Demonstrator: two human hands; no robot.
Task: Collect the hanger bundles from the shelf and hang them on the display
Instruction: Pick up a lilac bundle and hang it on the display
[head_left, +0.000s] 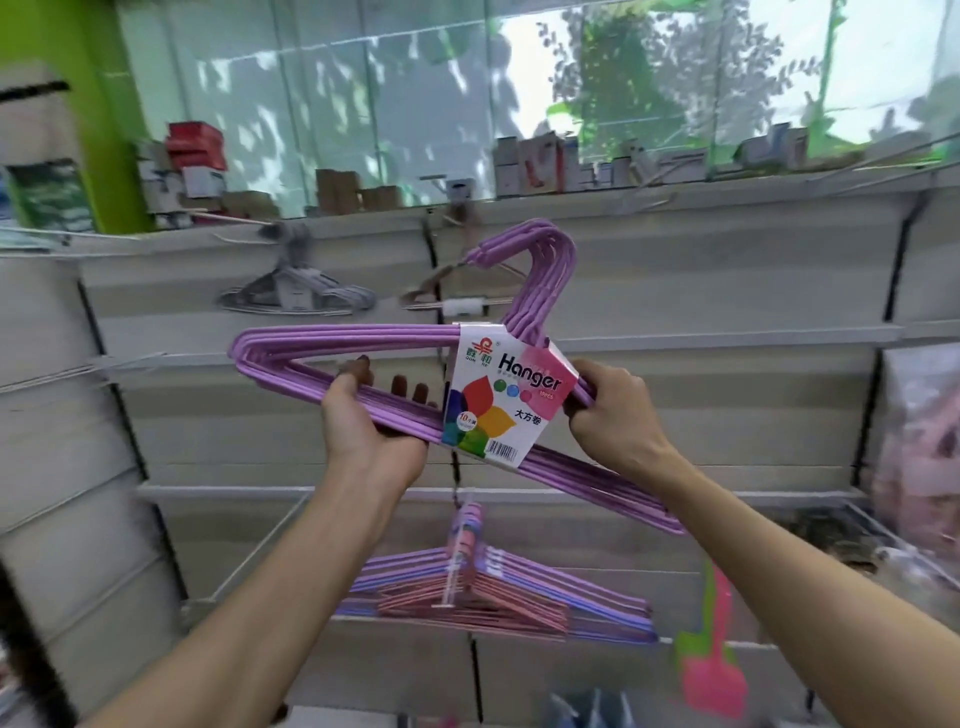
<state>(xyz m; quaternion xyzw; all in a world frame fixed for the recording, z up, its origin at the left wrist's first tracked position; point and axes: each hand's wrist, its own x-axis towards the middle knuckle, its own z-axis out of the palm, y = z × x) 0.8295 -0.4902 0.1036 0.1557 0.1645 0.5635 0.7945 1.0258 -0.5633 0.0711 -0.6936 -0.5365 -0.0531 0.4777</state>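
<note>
Before the slatted display (675, 291), left hand (363, 426) and right hand (618, 415) grip the purple hanger bundle (332, 340) (tilted)

Hanger bundle (363, 338) held up in front of the slatted display wall (701, 280), tilted, hooks uppermost. Left hand (363, 421) grips the lower bars left of the paper label (506, 395); right hand (613, 410) grips just right of it. Behind and above: two hanger sets (296, 293) on wall pegs. Directly below: a further hanger stack (498, 587) hanging. Boxes (530, 163) stand on the top shelf (675, 192), before the window (415, 78).
</note>
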